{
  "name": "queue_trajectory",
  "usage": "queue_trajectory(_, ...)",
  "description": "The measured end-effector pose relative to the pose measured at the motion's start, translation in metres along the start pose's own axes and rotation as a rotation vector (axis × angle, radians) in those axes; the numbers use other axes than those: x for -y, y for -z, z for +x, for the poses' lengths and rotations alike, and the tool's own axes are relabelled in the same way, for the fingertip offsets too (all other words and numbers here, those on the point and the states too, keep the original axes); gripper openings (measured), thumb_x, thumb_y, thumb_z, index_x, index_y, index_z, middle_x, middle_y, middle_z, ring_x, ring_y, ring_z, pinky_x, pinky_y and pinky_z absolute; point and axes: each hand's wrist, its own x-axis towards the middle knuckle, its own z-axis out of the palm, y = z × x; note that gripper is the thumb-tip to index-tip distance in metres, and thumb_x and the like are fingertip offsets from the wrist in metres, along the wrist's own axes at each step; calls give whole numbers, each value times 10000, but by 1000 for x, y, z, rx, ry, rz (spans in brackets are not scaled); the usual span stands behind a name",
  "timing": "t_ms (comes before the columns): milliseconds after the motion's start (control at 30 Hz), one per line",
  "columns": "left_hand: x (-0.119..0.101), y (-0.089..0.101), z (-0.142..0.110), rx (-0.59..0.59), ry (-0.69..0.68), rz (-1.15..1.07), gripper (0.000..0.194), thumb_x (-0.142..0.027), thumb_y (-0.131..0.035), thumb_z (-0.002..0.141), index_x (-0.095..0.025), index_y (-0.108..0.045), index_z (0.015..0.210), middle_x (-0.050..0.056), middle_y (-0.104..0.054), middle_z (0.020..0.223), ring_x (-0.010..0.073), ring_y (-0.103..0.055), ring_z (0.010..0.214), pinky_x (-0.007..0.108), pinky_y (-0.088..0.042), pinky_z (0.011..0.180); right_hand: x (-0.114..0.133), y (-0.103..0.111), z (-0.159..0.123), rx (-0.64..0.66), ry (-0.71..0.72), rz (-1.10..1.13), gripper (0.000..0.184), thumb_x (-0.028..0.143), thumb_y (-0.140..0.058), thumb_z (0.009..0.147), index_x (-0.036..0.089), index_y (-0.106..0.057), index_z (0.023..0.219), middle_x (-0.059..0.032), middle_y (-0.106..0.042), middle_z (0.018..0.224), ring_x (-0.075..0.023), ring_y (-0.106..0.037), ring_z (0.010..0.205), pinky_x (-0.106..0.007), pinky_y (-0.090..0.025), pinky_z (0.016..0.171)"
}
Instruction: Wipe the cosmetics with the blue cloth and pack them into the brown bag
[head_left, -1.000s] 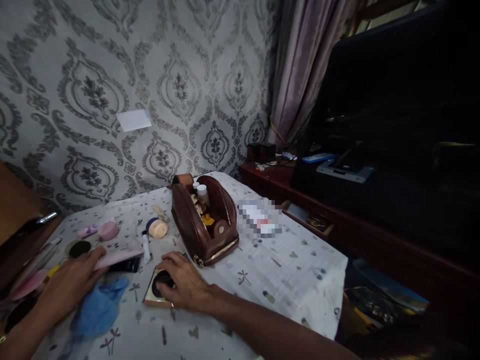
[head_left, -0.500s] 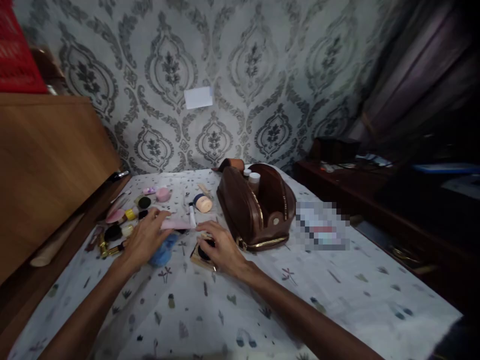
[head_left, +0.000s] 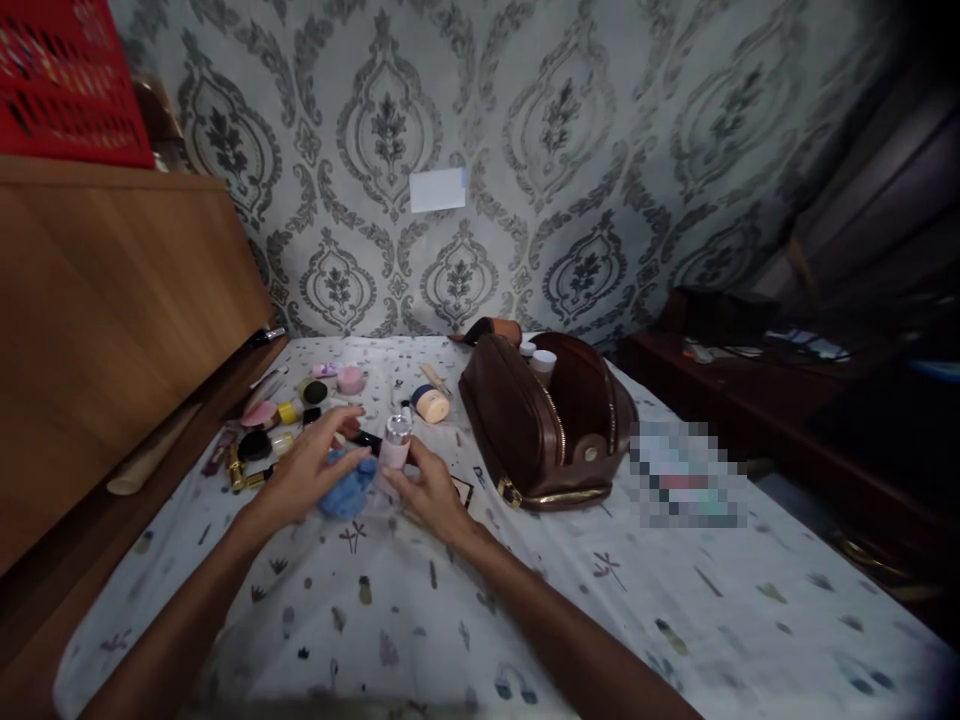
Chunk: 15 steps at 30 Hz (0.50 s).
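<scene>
A pink tube with a shiny silver cap [head_left: 395, 447] points upward in my right hand [head_left: 433, 497], gripped between thumb and fingers. To its left, my left hand [head_left: 309, 473] is open, fingers apart, holding nothing. Its thumb is over a crumpled blue item [head_left: 346, 492] on the cloth. Behind the tube lies a slim black item [head_left: 366, 440]. Beyond my right hand rests a cream jar with a dark blue lid [head_left: 430, 404]. A flat dark-edged item [head_left: 464, 492] is mostly covered by my right hand.
A brown leather bag [head_left: 499, 430] stands unzipped at right, white-capped bottles [head_left: 544, 366] inside. Several cosmetics, including a pink jar [head_left: 350, 379] and a gold tube [head_left: 237, 468], lie at left. A wooden cabinet [head_left: 127, 330] borders the left side; a pixelated packet [head_left: 686, 480] lies right.
The pink tube has passed from my left hand to my right and now points up. My right hand has left the gold-and-black item. The view has swung slightly left.
</scene>
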Motion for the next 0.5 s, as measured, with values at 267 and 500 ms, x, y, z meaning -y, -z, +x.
queue_trajectory(267, 38, -2, -44, 181, -64, 422, 182, -262, -511, 910, -241, -662, 1010, 73, -633, 1070, 271, -601, 1006, 374, -479, 871, 1, 7, -4, -33, -176, 376, 413, 552, -657, 838, 195, -575, 1027, -9, -598, 883, -172, -571, 824, -281, -482, 735)
queue_trajectory(500, 4, 10, -11, -124, -1, 29, 134, -327, -537, 895, -215, -529, 823, 28, -565, 899, 202, -563, 851, 303, -448, 756, 14, 5, -7, 134, -426, 703, 514, 598, -736, 755, 208, -533, 1022, -4, -676, 762, -150, -625, 632, -256, -483, 583)
